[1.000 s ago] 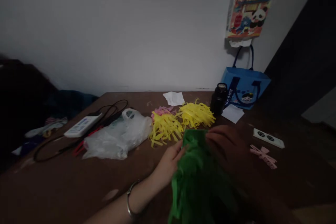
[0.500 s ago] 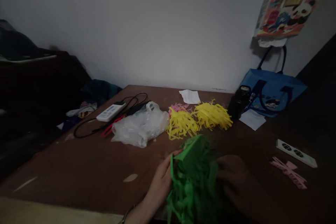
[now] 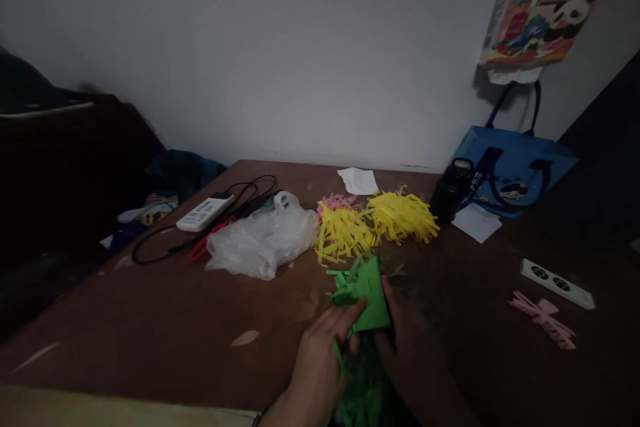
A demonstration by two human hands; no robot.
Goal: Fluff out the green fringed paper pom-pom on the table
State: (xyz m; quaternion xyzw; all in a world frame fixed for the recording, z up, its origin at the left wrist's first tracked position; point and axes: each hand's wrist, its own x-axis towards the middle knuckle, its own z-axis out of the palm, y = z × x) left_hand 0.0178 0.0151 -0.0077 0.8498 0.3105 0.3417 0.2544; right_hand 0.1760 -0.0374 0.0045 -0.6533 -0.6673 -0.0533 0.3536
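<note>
A green fringed paper bundle (image 3: 371, 303) with a flat band at its top is held between both hands near the table's front edge. My left hand (image 3: 323, 350) grips it from the left, thumb against the flat band. On the right side my right hand (image 3: 413, 347), dim in shadow, has its fingers on the band's right edge. Green strips hang below the hands. Beyond them lie two yellow fringed bundles (image 3: 403, 215), with pink strips (image 3: 337, 203) behind the left one. A crumpled clear plastic bag (image 3: 265, 237) is left of these.
Further left are a white power strip (image 3: 205, 212) and dark cables. A black bottle (image 3: 451, 190) and a blue bag (image 3: 517, 167) stand at the back right. White paper (image 3: 477, 222), a white strip with sockets (image 3: 557, 283) and a pink bow (image 3: 543, 320) lie to the right.
The green bundle has turned so its flat band faces the camera. My right hand has moved left onto the band. The view has shifted slightly.
</note>
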